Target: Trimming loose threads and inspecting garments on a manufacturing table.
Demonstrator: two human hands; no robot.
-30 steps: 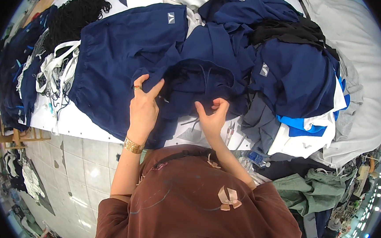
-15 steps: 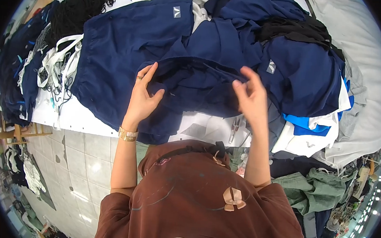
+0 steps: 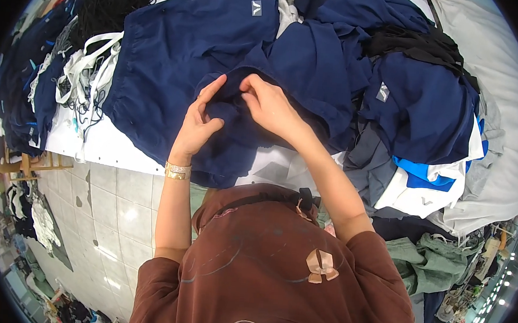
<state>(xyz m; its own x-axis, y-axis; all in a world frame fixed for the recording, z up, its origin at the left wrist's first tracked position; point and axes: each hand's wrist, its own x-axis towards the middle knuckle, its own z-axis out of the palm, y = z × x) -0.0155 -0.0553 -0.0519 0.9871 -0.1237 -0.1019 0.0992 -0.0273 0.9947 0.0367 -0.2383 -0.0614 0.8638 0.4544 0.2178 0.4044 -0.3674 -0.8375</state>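
Observation:
Navy shorts with a gathered elastic waist and a small grey logo patch lie in front of me. Close to me, a loose navy fabric edge is bunched between my hands; whether it is part of these shorts I cannot tell. My left hand rests at its left side, index finger stretched out and thumb apart. Next to it, my right hand reaches across with curled fingers, thumb and index pinching the navy fabric near its upper edge. Folds hide part of the fingertips.
A heap of navy garments lies to the right, over white and bright blue pieces. Black cords and white straps pile at the left. Green cloth hangs at the lower right, beside the white table.
My right hand has moved left, close to my left hand, and its fingers have closed on the fabric. The spread fabric opening has collapsed between the hands.

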